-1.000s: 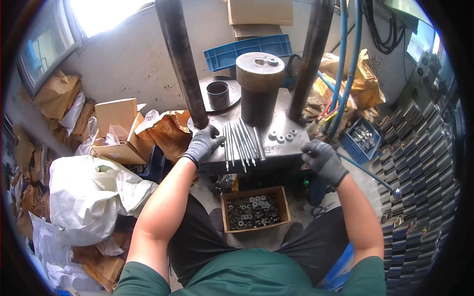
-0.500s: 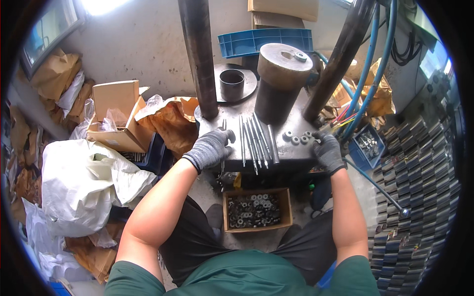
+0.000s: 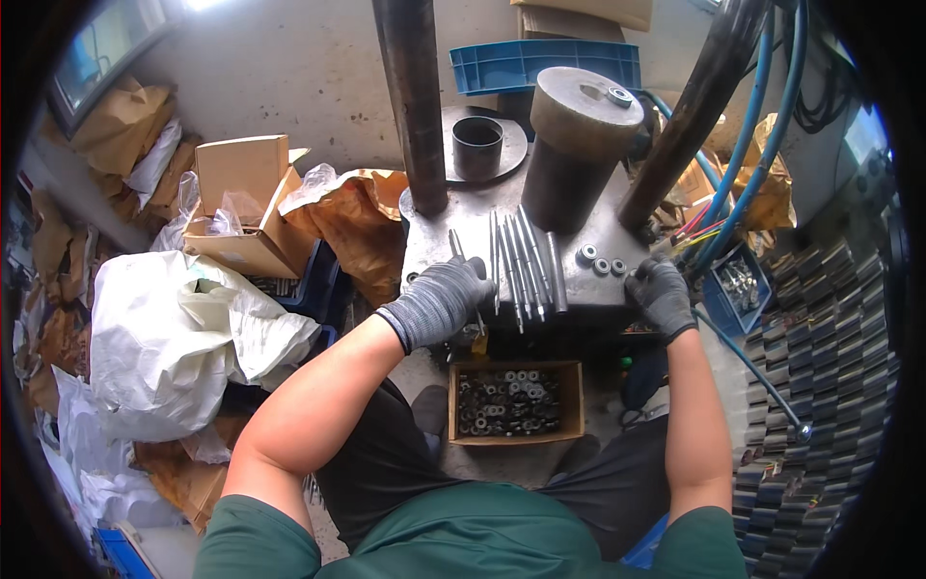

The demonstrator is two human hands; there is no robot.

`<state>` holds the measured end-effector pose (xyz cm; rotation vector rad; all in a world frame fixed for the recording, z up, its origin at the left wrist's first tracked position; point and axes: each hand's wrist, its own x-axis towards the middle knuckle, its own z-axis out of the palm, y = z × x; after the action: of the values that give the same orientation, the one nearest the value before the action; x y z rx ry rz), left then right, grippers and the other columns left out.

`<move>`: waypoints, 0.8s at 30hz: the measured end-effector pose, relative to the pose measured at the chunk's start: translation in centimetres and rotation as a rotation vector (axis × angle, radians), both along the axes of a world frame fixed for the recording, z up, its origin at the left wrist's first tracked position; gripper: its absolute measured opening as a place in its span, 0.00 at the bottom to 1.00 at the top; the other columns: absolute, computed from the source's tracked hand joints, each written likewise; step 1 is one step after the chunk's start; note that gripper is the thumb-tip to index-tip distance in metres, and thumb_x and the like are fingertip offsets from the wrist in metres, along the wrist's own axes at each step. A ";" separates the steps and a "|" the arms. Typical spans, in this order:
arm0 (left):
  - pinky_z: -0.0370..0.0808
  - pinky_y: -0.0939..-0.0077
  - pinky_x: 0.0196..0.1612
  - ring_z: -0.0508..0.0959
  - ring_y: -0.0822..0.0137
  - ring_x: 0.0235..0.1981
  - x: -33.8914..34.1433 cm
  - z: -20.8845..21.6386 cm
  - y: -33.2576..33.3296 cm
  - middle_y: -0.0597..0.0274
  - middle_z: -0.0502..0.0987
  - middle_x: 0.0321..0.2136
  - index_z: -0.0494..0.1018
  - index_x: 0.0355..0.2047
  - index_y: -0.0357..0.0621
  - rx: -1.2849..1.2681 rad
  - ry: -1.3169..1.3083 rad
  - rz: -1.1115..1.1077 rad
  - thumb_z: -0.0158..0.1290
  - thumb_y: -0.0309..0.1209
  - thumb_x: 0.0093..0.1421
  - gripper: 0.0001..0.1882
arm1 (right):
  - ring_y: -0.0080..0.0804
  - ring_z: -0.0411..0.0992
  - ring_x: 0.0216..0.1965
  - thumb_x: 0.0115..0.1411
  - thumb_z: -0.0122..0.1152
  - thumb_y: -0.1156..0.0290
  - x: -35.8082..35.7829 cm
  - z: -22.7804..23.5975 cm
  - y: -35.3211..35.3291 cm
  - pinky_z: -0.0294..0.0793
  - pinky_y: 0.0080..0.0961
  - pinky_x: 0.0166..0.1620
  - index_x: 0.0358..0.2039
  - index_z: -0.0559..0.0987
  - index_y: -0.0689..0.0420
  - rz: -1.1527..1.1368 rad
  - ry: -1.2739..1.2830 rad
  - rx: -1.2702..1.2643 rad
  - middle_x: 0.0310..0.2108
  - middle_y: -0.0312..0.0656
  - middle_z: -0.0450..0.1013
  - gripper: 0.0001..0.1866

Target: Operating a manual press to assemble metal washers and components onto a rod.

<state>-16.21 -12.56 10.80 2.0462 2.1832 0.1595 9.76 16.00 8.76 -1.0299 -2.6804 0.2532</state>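
My left hand (image 3: pixel 442 299), in a grey knit glove, is closed round a thin metal shaft (image 3: pixel 455 241); its top end sticks up past the fingers and its lower end shows beneath. Several similar steel shafts (image 3: pixel 521 265) lie side by side on the metal press table (image 3: pixel 424 241), just right of that hand. A thicker plain rod (image 3: pixel 556 270) lies beside them. At the table's right edge my gloved right hand (image 3: pixel 664 294) pinches a small bearing, mostly hidden by the fingertips. Three ring bearings (image 3: pixel 601 266) lie close to its left.
A heavy steel cylinder (image 3: pixel 579 145) with a bearing on top stands behind the shafts. A short tube (image 3: pixel 477 150) sits left of it, between two posts (image 3: pixel 413 106). Below the table is a carton (image 3: pixel 516 439) of bearings. Blue hoses (image 3: pixel 757 145) hang right.
The whole view has shifted slightly. My left hand has moved right toward the row of shafts, bringing its shaft along. One bearing has left the group and is at my right fingertips.
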 end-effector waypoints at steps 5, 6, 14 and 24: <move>0.78 0.72 0.48 0.79 0.65 0.41 -1.5 0.9 -0.2 0.58 0.75 0.39 0.77 0.44 0.42 0.552 -0.550 0.171 0.59 0.19 0.61 0.12 | 0.50 0.78 0.43 0.55 0.69 0.64 0.8 -0.7 0.4 0.78 0.43 0.49 0.33 0.84 0.59 0.016 0.027 0.020 0.39 0.51 0.76 0.12; 0.76 0.75 0.48 0.78 0.70 0.41 -1.8 1.0 -0.1 0.62 0.75 0.38 0.77 0.46 0.42 0.642 -0.670 0.270 0.59 0.19 0.62 0.12 | 0.50 0.78 0.43 0.55 0.69 0.65 1.0 -0.8 0.4 0.78 0.43 0.49 0.33 0.84 0.59 0.007 0.033 0.019 0.39 0.51 0.76 0.11; 0.73 0.79 0.43 0.76 0.77 0.37 -3.6 0.2 0.7 0.67 0.79 0.41 0.75 0.51 0.41 0.730 -1.242 0.259 0.57 0.30 0.69 0.12 | 0.43 0.80 0.37 0.53 0.71 0.71 2.1 -1.0 0.8 0.79 0.35 0.45 0.37 0.84 0.61 0.027 0.378 -0.110 0.35 0.50 0.80 0.12; 0.73 0.79 0.43 0.74 0.77 0.37 -3.3 0.2 1.4 0.67 0.79 0.42 0.75 0.49 0.41 0.689 -1.285 0.184 0.58 0.32 0.69 0.12 | 0.25 0.78 0.38 0.60 0.69 0.78 3.0 0.6 -0.3 0.79 0.25 0.45 0.44 0.81 0.61 -0.027 0.682 -0.439 0.35 0.39 0.79 0.12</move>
<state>-19.49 -11.14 11.00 1.1806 1.4537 1.8220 12.72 15.68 9.39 -0.8710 -2.0230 1.0179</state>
